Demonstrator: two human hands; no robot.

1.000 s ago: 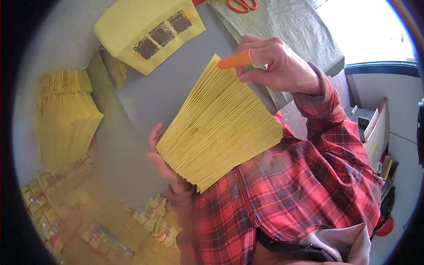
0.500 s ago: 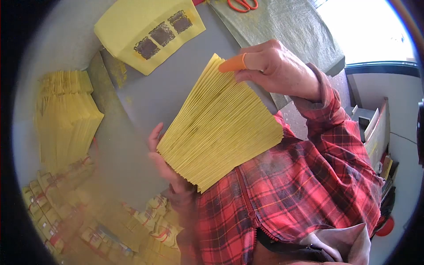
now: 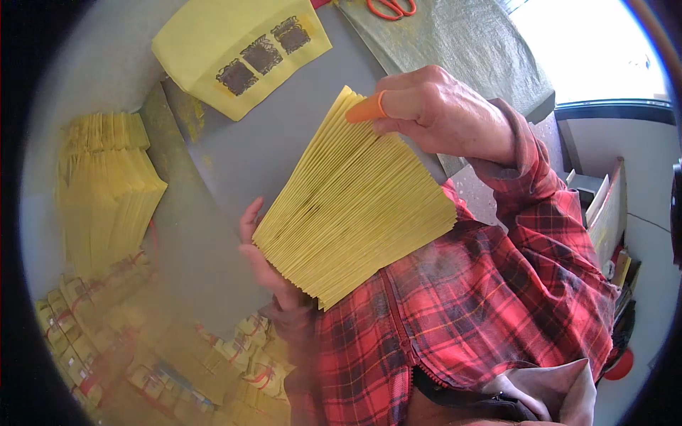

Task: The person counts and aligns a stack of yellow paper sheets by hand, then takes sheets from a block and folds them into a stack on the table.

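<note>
A thick fan of folded yellow paper sheets (image 3: pixel 355 213) is held up in front of my chest. My left hand (image 3: pixel 273 273) supports it from below and behind at its lower left edge; most of the palm and some fingers are hidden by the paper. At the upper end, my right hand (image 3: pixel 433 113) bends over the sheets' edges, its thumb and index finger pinching there. An orange finger cot (image 3: pixel 367 108) covers the index finger. The sheets are tight together at the top and spread toward the bottom.
Behind the fan is a grey work surface (image 3: pixel 284 135) with a printed yellow sheet (image 3: pixel 249 60) on it. Orange scissors (image 3: pixel 391 8) lie on a greenish cover (image 3: pixel 455 50). At left stands a folded yellow paper stack (image 3: pixel 110 192); several tied bundles (image 3: pixel 92 341) lie below it.
My right hand has shifted slightly left and down along the top edges of the sheets. The fan and my left hand have stayed nearly in place.
</note>
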